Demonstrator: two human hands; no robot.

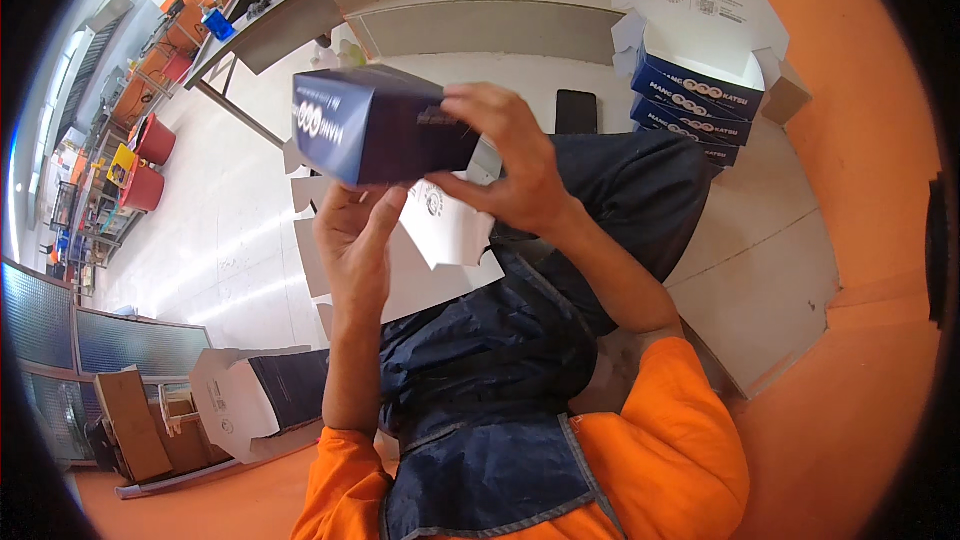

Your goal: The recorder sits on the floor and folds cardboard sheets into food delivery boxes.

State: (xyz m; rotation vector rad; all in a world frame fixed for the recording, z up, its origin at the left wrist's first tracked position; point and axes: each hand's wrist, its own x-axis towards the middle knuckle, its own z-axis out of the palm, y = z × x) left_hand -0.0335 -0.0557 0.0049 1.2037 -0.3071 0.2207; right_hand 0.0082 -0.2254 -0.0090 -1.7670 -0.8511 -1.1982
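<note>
A dark blue folded cardboard box (415,130) with white print is held up in front of me, over my lap. My left hand (358,245) supports it from below, thumb up along its lower edge and the other fingers partly hidden behind it. My right hand (515,160) grips its right side between thumb and fingers. A white flap with a printed logo (455,230) shows beneath the box; I cannot tell whether it belongs to it. Under that, a white flat carton (425,290) lies across my legs.
At the right stands a stack of several blue boxes (690,105), the top one with its white lid raised. A black phone (576,112) lies beyond my knee. Flat cartons (250,400) rest at the lower left. Farther off are a metal table (290,15) and red tubs (152,140).
</note>
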